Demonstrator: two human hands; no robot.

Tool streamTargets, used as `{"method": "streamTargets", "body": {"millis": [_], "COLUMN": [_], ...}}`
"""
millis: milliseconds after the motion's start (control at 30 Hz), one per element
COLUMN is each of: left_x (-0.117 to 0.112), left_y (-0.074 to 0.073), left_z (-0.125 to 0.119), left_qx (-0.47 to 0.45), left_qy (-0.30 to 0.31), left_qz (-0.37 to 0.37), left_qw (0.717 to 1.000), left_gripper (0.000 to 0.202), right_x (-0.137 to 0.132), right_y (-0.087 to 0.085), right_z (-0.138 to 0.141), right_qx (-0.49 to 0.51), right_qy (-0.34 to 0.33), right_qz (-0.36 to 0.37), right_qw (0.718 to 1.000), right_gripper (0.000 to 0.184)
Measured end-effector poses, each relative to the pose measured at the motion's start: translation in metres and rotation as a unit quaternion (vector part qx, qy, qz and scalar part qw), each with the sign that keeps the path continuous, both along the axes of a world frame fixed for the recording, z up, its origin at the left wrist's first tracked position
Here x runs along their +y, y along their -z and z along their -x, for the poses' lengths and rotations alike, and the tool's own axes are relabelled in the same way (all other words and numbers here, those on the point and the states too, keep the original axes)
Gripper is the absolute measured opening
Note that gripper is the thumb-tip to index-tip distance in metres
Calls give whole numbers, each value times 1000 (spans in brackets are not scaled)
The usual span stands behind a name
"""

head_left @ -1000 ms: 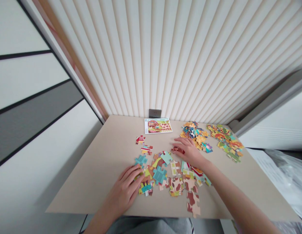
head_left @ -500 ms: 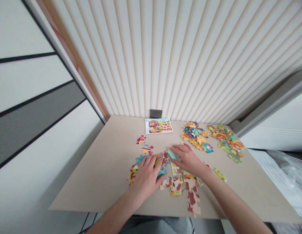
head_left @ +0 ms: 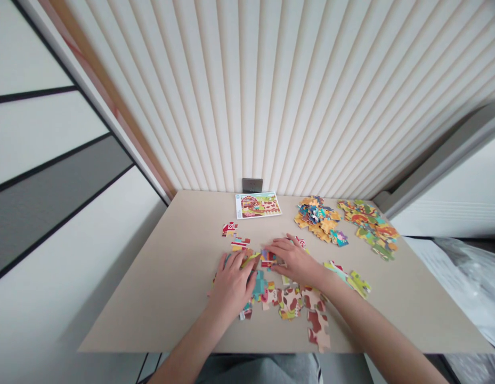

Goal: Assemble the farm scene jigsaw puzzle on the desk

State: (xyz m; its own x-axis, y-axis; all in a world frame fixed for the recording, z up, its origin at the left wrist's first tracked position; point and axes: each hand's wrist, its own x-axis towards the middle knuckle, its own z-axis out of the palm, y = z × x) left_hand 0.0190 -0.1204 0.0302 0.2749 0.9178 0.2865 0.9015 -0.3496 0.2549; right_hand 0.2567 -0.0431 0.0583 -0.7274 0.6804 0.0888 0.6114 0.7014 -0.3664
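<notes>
My left hand (head_left: pixel 232 280) is over the left part of the loose puzzle pieces, its thumb and fingers closed on a green and brown puzzle piece (head_left: pixel 252 260). My right hand (head_left: pixel 294 261) has its fingertips on a red and blue puzzle piece (head_left: pixel 268 258), just right of the left hand. Between and below the hands lie a teal piece (head_left: pixel 259 284) and brown-spotted cow pieces (head_left: pixel 289 303). Further pieces under both palms are partly hidden. Two red barn pieces, one of them a barn-window piece (head_left: pixel 230 228), lie beyond my left hand.
A picture card (head_left: pixel 258 205) of a farm lies at the table's back, below a dark wall socket (head_left: pixel 252 185). An orange and blue puzzle pile (head_left: pixel 318 220) and a green and orange pile (head_left: pixel 367 226) are at the back right. Green pieces (head_left: pixel 358 284) lie beside my right forearm.
My right hand has let go of a pale blue piece and moved its fingertips to the red and blue one. My left hand still holds its green piece. The view has shifted slightly.
</notes>
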Motion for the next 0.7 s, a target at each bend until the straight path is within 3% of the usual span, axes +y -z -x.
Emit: {"method": "streamTargets", "body": {"millis": [233, 467, 700], "left_x": [-2, -26, -34], "left_y": [-3, -16, -8], "left_z": [3, 12, 16], "left_qx": [-26, -42, -39], "left_qy": [-5, 65, 98], "left_qz": [-6, 37, 17], "left_qw": [1000, 996, 994], "left_gripper": [38, 45, 34], "right_x": [0, -19, -26], "right_y": [-2, 1, 14], "right_z": [-21, -6, -3], "right_qx": [-26, -48, -41], "right_qy": [113, 4, -61], "right_qz": [-90, -106, -200], "right_qw": [989, 993, 977], "right_gripper": [41, 38, 17]}}
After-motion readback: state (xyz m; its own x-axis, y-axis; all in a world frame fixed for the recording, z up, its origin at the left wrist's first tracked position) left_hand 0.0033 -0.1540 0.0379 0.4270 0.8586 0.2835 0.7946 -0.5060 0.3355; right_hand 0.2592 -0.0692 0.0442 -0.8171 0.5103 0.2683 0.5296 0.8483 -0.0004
